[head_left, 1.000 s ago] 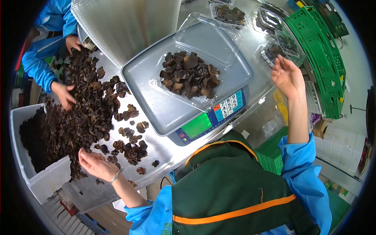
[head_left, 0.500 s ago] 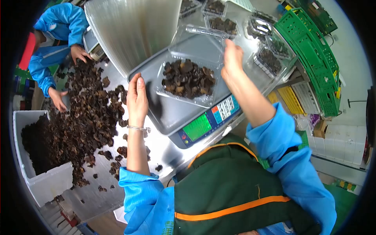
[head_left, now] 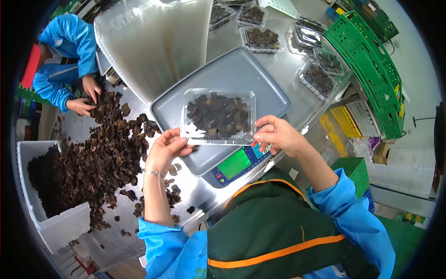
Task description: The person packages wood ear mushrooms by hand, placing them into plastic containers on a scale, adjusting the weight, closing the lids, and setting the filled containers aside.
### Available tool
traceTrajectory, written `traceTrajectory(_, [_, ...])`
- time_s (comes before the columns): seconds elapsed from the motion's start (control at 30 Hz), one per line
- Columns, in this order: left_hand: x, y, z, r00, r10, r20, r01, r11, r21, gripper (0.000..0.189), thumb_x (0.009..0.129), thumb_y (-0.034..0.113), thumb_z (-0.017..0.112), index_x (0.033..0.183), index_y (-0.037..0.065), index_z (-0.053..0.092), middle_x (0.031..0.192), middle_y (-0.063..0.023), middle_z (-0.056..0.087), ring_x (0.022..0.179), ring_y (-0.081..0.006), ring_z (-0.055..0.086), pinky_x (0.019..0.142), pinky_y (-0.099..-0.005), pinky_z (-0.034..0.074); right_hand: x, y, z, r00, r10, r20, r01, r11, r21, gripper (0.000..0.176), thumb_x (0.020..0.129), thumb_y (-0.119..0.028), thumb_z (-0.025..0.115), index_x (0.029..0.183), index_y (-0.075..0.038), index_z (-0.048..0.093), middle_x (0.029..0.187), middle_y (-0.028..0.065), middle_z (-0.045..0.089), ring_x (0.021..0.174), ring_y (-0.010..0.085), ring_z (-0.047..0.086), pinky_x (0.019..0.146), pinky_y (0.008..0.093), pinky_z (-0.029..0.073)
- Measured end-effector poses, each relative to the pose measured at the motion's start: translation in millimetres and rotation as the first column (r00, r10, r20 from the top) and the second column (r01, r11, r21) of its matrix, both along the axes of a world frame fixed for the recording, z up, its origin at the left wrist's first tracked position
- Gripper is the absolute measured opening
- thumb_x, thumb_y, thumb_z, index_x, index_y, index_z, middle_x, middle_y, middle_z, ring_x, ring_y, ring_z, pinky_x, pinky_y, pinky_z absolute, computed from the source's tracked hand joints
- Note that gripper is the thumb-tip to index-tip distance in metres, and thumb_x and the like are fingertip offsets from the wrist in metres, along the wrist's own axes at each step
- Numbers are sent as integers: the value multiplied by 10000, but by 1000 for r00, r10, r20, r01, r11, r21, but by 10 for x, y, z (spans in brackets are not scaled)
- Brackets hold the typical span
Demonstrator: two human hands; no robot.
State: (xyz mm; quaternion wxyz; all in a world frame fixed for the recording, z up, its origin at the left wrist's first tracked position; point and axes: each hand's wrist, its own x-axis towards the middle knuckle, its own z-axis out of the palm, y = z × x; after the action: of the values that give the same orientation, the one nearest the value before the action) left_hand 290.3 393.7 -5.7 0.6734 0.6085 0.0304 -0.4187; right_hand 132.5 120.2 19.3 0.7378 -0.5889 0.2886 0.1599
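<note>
A clear plastic clamshell box [head_left: 218, 116] of dark wood ear mushrooms, its lid down, is between my two hands over the grey scale tray [head_left: 260, 79]. My left hand [head_left: 169, 146] grips the box's near left corner, thumb on top. At the near right corner, my right hand [head_left: 278, 135] pinches the edge between thumb and fingers. Below the tray's near edge, the digital scale's green display [head_left: 233, 163] is lit, its figures too blurred to read. Loose wood ear mushrooms [head_left: 109, 149] lie heaped on the metal table left of my left hand.
A white foam box [head_left: 60, 221] lies tipped at the left, mushrooms spilling from it. A co-worker's hands [head_left: 86, 100] are in the heap's far end. A tall stack of clear plastic boxes [head_left: 153, 42] stands behind the tray. Filled boxes [head_left: 261, 38] and a green crate [head_left: 367, 69] are farther right.
The box's raised lid has come down over the mushrooms. Both hands have moved nearer to me and now hold the box, turned squarer to me. The co-worker's hands have come together.
</note>
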Motion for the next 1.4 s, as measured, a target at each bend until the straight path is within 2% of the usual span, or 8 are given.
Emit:
traceTrajectory(0.4, [-372,-1036,395,999,8,32,-8,1000,14,169,828,-47,555,913,46,443,852,-90,580,773,-226,638,708,-319,553,-123,-695,-136,914,-346,214,311,933,182,316,841,-25,543,1130,-28,415,866,105,519,645,155,574,493,278,485])
traceTrajectory(0.6, [-391,-2110,803,918,-220,329,240,970,-22,218,819,-11,594,995,20,469,925,-107,587,905,-224,601,850,-370,490,72,-1133,-26,659,-738,146,208,365,907,419,895,-208,526,1286,-125,401,1206,101,529,1087,242,522,854,425,466])
traceTrajectory(0.67, [-220,-2284,1145,369,-600,710,205,797,567,426,756,-34,634,1150,32,485,1119,-144,553,1098,-273,515,946,-412,410,364,-1284,-97,655,-743,135,281,406,870,436,892,-282,535,1276,-106,427,1240,106,520,1106,279,521,881,447,461])
traceTrajectory(0.73, [239,-2167,1409,-281,-705,651,-397,703,590,587,710,-5,652,1260,75,463,1295,-145,451,1241,-305,384,999,-433,340,609,-1768,-302,622,-783,18,436,366,822,370,879,-257,561,1193,-73,492,1124,115,588,1003,272,582,853,410,482])
traceTrajectory(0.8, [719,-1893,1747,-302,-901,312,-807,416,420,592,777,106,568,1326,25,361,1368,-161,360,1302,-299,291,1078,-441,177,822,-2295,-407,550,-832,76,566,438,698,314,862,-251,588,1108,-65,532,958,94,631,853,262,620,812,374,500])
traceTrajectory(0.93, [1537,-1045,1856,271,-959,84,-612,-105,784,389,848,132,510,1203,-18,458,934,-173,626,985,-288,555,1047,-475,202,1271,-3125,-503,552,-827,104,783,558,275,363,860,-277,581,1152,-72,513,1086,87,576,949,236,572,810,371,471])
traceTrajectory(1.13, [1940,-868,2123,113,-884,454,-419,372,828,393,455,151,819,666,7,520,578,-90,523,521,-218,499,493,-313,400,930,-2611,-421,765,-588,262,496,798,342,350,877,-200,535,1189,-50,488,1101,102,569,982,221,552,852,374,441])
traceTrajectory(1.4, [440,-1604,2420,-78,-505,860,-454,786,420,82,728,53,658,805,39,636,741,-69,602,662,-147,576,615,-257,443,525,-980,459,827,-260,498,-1,886,464,399,909,-180,475,1249,14,394,1077,183,569,1013,248,556,856,337,450])
